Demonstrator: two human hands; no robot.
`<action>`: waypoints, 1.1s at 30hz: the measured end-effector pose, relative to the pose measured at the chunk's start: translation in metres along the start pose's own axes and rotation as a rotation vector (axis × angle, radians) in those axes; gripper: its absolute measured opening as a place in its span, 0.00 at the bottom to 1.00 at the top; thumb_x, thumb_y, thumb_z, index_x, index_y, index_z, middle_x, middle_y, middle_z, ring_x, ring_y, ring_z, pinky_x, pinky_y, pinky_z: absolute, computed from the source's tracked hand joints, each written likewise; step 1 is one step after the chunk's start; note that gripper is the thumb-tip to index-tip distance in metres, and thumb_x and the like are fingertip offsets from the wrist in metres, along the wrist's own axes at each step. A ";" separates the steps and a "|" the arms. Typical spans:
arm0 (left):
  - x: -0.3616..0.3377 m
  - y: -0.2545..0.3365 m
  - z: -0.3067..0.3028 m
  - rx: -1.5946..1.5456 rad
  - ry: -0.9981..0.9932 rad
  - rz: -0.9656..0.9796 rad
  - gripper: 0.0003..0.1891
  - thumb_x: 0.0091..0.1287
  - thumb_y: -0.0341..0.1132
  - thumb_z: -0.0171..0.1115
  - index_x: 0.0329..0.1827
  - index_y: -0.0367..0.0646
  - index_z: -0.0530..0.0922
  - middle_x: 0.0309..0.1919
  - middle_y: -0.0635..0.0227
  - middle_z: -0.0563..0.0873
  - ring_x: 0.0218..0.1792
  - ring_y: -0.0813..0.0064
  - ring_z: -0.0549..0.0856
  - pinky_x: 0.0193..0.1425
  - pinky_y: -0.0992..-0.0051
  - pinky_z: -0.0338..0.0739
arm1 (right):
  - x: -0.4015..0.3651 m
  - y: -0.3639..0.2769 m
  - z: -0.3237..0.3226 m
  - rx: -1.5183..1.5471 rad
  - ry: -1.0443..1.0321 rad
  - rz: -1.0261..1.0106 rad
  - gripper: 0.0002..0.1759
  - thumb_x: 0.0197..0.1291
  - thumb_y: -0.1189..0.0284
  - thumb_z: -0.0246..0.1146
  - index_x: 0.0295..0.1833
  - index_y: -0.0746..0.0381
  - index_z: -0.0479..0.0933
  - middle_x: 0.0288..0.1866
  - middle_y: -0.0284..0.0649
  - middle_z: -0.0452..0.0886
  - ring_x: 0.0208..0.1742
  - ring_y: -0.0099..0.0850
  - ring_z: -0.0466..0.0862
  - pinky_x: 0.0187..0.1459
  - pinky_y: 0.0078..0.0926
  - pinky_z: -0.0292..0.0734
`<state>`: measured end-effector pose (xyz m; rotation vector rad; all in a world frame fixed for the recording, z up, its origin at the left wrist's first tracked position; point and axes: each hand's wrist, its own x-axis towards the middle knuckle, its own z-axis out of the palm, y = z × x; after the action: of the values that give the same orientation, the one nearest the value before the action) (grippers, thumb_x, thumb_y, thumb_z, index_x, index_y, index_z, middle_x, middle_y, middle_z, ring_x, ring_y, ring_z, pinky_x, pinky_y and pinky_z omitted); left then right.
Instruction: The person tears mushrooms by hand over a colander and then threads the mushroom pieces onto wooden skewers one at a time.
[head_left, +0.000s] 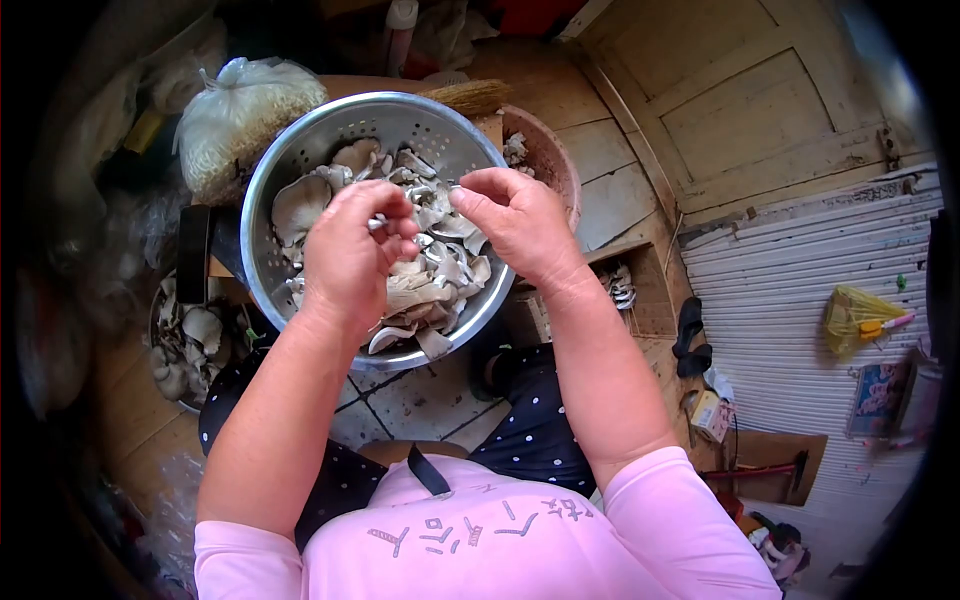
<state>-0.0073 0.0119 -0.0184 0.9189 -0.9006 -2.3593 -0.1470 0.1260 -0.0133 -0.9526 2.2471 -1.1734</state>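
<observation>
A large metal colander (262, 215) with a perforated wall holds torn grey-white mushroom pieces (425, 290) and a few larger caps (300, 205). Over its left half is my left hand (355, 240), fingers curled round a small pale mushroom piece (377, 222). My right hand (515, 215) hangs over the colander's right rim, thumb and forefinger brought together at the tips; whatever they pinch is too small to make out. The two hands are apart, above the mushrooms.
A tied plastic bag (240, 120) stands behind left. More mushrooms lie in a bowl (190, 345) at lower left. Beyond the colander's right side are a pink basin (560, 165) and a cardboard box (650, 290). Black slippers (690, 340) lie near the corrugated wall.
</observation>
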 end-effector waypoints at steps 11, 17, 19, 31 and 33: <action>-0.010 -0.017 0.013 0.445 -0.267 0.577 0.08 0.72 0.34 0.54 0.37 0.39 0.77 0.33 0.69 0.82 0.32 0.80 0.80 0.39 0.82 0.76 | -0.017 -0.015 0.061 1.395 -0.209 0.451 0.22 0.72 0.52 0.48 0.46 0.58 0.77 0.35 0.34 0.79 0.35 0.27 0.79 0.35 0.29 0.77; -0.012 -0.009 0.011 0.351 -0.413 0.621 0.06 0.69 0.31 0.58 0.35 0.38 0.79 0.31 0.69 0.82 0.31 0.79 0.80 0.43 0.77 0.74 | -0.016 -0.010 0.044 1.475 -0.217 0.494 0.22 0.73 0.55 0.46 0.46 0.60 0.77 0.35 0.34 0.78 0.32 0.24 0.77 0.32 0.23 0.75; -0.007 0.000 0.013 0.129 -0.330 0.588 0.08 0.70 0.33 0.57 0.36 0.39 0.79 0.30 0.67 0.83 0.31 0.78 0.81 0.43 0.76 0.77 | -0.007 -0.020 0.029 1.333 -0.151 0.537 0.22 0.73 0.56 0.48 0.46 0.62 0.77 0.33 0.33 0.77 0.29 0.22 0.75 0.28 0.18 0.72; 0.017 0.049 -0.031 -0.298 -0.056 0.447 0.10 0.69 0.39 0.57 0.33 0.42 0.78 0.24 0.69 0.81 0.24 0.75 0.80 0.37 0.70 0.81 | 0.061 0.085 -0.060 -0.163 0.640 0.139 0.23 0.63 0.56 0.60 0.50 0.66 0.80 0.42 0.44 0.83 0.47 0.36 0.82 0.54 0.31 0.74; 0.017 0.051 -0.032 -0.301 -0.038 0.456 0.10 0.69 0.39 0.57 0.33 0.43 0.78 0.24 0.69 0.81 0.24 0.75 0.80 0.37 0.70 0.81 | 0.059 0.076 -0.045 -0.229 0.555 0.043 0.23 0.59 0.57 0.64 0.49 0.65 0.81 0.43 0.47 0.83 0.48 0.40 0.82 0.55 0.31 0.75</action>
<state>0.0124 -0.0465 -0.0071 0.4881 -0.6585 -2.0442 -0.2440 0.1370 -0.0556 -0.7111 2.8729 -1.3013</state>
